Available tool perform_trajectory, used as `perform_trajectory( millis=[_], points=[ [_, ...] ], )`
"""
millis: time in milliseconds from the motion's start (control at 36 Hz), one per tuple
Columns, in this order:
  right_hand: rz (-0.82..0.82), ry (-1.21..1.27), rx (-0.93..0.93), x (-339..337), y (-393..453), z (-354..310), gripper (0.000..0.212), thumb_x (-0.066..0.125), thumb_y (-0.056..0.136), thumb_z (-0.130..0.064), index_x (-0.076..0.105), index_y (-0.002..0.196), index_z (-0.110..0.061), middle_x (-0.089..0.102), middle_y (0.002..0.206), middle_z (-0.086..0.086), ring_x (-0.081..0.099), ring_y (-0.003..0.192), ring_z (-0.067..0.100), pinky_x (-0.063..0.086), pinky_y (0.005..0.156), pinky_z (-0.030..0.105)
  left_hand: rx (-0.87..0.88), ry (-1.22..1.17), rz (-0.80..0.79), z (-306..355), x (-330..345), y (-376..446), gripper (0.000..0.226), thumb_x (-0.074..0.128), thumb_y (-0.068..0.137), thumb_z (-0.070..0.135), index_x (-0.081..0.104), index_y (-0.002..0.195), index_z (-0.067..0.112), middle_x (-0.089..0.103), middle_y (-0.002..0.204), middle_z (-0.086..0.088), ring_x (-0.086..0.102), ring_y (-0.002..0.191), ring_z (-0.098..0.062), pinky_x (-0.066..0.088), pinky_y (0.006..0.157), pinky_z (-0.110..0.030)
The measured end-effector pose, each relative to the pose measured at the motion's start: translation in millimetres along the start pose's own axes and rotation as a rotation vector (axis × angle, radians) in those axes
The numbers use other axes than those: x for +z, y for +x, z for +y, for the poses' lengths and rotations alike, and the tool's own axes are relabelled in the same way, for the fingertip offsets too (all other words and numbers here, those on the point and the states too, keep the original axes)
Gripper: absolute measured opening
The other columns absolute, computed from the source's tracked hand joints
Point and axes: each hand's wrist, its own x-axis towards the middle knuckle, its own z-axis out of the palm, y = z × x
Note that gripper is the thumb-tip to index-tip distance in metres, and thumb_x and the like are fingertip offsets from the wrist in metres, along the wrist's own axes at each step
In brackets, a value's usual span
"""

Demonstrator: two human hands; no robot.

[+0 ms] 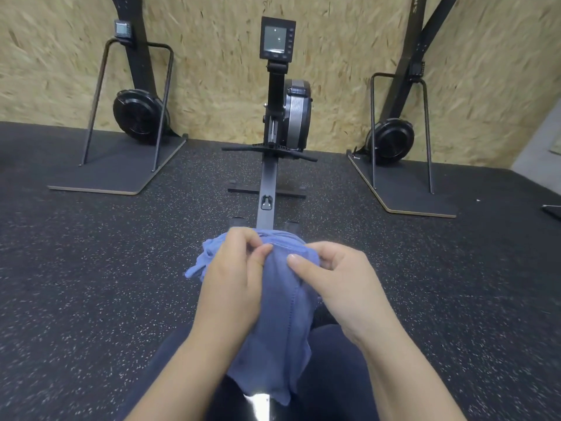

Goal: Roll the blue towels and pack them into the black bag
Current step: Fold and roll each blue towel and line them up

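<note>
Both hands on a blue towel [288, 302] over the lap, w/ rolling not yet begun.

Left hand [233, 278] and right hand [337, 281] each pinch the towel's top edge w/ curled fingers, rest hanging down between the knees, prob. to straighten it before rolling. More blue cloth bunched behind left hand. Black bag not in view. Rower [273, 141] dead ahead on the floor [91, 268], two ski machines near the wall; nothing blocks the hands.

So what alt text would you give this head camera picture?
Two bare hands, left hand and right hand, pinch a crumpled blue cloth towel over the person's lap, facing a black rowing machine on speckled black rubber flooring.
</note>
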Motion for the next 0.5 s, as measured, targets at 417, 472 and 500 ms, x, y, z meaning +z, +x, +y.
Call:
perform_trajectory(
  millis=[417,472,500],
  points=[
    [-0.121,0.117,0.026,-0.1,-1.1,5.1,0.020,0.053,0.093,-0.019,0.073,0.093,-0.014,0.074,0.092,0.008,0.065,0.081,0.020,0.051,0.078,0.039,0.322,0.015,-0.162,-7.2,2.9,6.9,0.018,0.053,0.088,0.029,0.063,0.101,0.021,0.053,0.097,0.022,0.051,0.091,0.008,0.036,0.079,-0.006],
    [-0.134,0.144,0.058,0.6,-0.7,5.1,0.022,0.052,0.089,-0.022,0.073,0.089,-0.015,0.071,0.087,0.010,0.058,0.077,0.021,0.048,0.071,0.035,0.307,0.030,-0.122,-8.4,2.1,7.1,0.013,0.053,0.086,0.029,0.060,0.091,0.020,0.052,0.087,0.016,0.051,0.083,0.004,0.037,0.074,-0.008],
    [-0.136,0.146,0.070,0.6,-0.7,4.8,0.021,0.052,0.092,-0.019,0.072,0.088,-0.015,0.070,0.084,0.009,0.057,0.076,0.019,0.048,0.068,0.031,0.313,0.044,-0.116,-8.5,1.6,7.2,0.012,0.053,0.086,0.029,0.059,0.087,0.019,0.051,0.084,0.014,0.050,0.081,0.002,0.037,0.073,-0.008]
  ],
)
